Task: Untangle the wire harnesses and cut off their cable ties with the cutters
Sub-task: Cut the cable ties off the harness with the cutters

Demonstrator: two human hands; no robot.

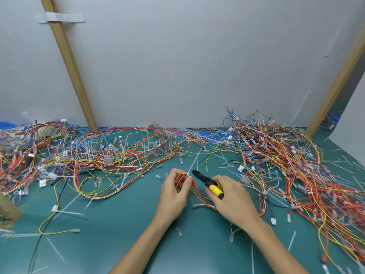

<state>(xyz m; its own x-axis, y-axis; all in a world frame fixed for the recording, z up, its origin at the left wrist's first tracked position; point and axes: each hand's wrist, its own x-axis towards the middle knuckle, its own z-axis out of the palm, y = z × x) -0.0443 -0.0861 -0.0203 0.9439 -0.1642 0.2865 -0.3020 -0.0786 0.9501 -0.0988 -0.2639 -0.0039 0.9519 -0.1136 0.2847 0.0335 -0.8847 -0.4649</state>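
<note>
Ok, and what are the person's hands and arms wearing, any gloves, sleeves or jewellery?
Nothing that shows. The left hand and the right hand are bare, with no gloves, rings or tape visible. Both forearms are uncovered down to the bottom edge of the picture: no sleeve cuff, watch or wristband is in view. Anything worn higher up is out of frame.

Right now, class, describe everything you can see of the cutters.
The cutters have a black head and a yellow grip ending in black. The right hand holds them by the grip. They slant with the nose up-left, toward the red and yellow wire loop that the left hand pinches. Contact with it cannot be told, nor how far the blades are open.
</note>
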